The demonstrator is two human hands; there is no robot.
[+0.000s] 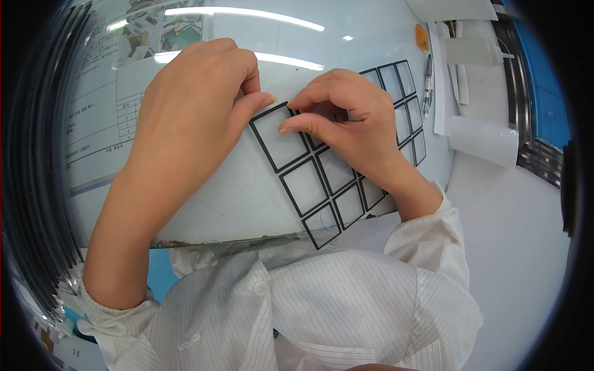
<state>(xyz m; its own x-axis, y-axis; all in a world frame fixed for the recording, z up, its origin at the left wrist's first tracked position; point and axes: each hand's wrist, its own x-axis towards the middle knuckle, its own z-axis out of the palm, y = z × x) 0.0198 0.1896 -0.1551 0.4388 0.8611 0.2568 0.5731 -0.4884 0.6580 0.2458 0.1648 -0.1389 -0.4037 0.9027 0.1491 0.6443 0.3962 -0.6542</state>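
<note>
Frames [322,177], black and square, are slanting lengthwise away rightward. The right hand [357,119] is gapping narrowly; the left hand [189,108] is curling, its hold unclear.

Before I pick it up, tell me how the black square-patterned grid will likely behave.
The black square-patterned grid is probably light for its size, as it looks thin with narrow outlines. It seems unlikely to roll, lying broad and flat on the table. Pushed toward the person, it might slide off, since its near corner already juts past the table's edge.
</note>
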